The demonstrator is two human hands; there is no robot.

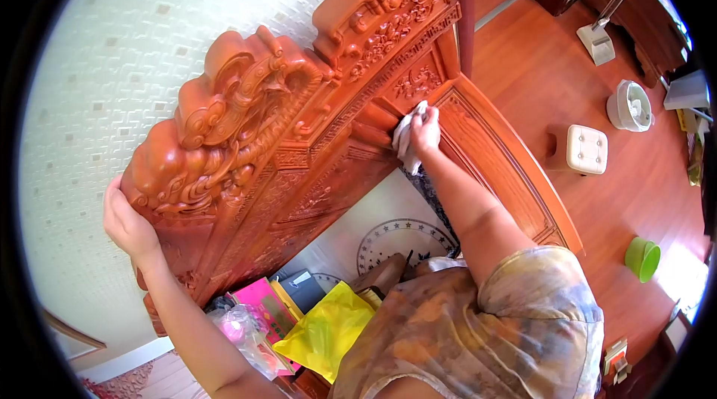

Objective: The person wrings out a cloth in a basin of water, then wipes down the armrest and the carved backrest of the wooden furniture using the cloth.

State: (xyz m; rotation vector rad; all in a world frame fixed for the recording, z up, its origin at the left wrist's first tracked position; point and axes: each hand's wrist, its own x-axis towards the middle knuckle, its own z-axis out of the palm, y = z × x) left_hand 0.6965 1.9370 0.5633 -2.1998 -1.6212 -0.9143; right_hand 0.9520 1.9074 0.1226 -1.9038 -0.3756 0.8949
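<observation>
A large carved wooden headboard (299,152), reddish-brown and glossy, runs diagonally from the lower left to the upper middle. My left hand (131,223) is closed on its outer edge at the far left, and some fingertips are hidden there. In my right hand (426,132) is a bunched white cloth (404,137), pressed against the wood near the inner corner, where the headboard meets a curved side panel (508,160). The fingers of this hand are wrapped over the cloth.
Below the headboard lie a yellow plastic bag (328,328), a pink box (265,309) and a clear bag (243,335). On the wooden floor at right stand a cream stool (587,149), a white bin (629,107), a green bin (642,258) and a long-handled dustpan (597,44). A patterned wall (112,85) backs the headboard.
</observation>
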